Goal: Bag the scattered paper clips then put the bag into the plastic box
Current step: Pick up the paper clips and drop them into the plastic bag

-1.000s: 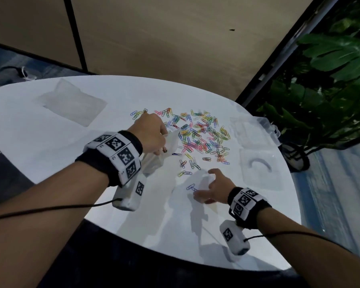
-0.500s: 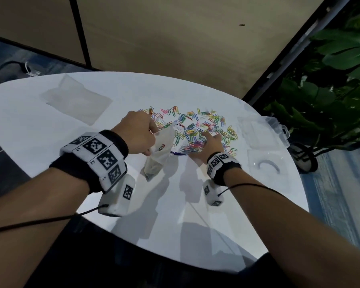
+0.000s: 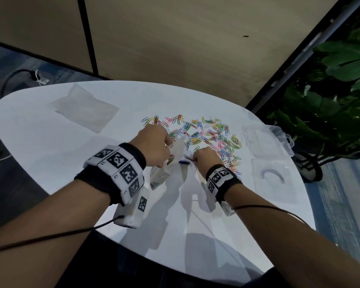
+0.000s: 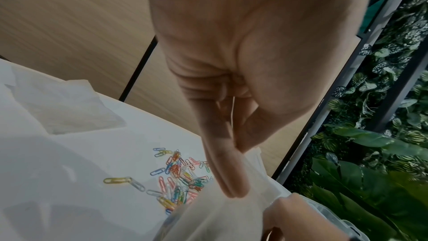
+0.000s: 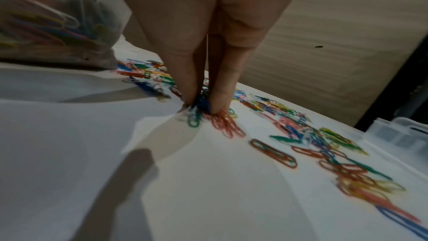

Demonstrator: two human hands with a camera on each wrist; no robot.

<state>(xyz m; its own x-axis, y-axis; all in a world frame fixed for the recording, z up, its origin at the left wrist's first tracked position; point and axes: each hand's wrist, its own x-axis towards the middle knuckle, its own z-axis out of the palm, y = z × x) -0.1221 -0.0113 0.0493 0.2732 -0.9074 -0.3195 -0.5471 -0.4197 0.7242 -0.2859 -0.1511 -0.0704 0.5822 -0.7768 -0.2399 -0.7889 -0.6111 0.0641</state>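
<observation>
The paper clips (image 3: 208,138) lie in a loose, many-coloured scatter on the far half of the white table (image 3: 50,146), with a small clump of them pinched at the near left edge of the scatter between the thumb and fingertips (image 5: 217,105) of the right hand (image 3: 204,157). Just to the left of that clump stands the clear bag (image 3: 168,163), held up off the table by the left hand (image 3: 154,144), whose thumb and fingers pinch its top edge; the right wrist view shows a fair bundle of clips already lying in its bottom. So the step in hand appears to be the gathering itself: one more pinch of clips on its way to the bag, with most of the scatter not yet picked up. The next move calls for lifting the clump without letting clips slip out, bringing it over the bag's mouth, and having the left hand keep that mouth open enough to take it; whether the mouth is open at this moment cannot be told. Right of the scatter, near the table's edge, sits the open plastic box (image 3: 279,140), well apart from the bag. A second clear bag (image 3: 85,110) lies flat at the far left of the table.
</observation>
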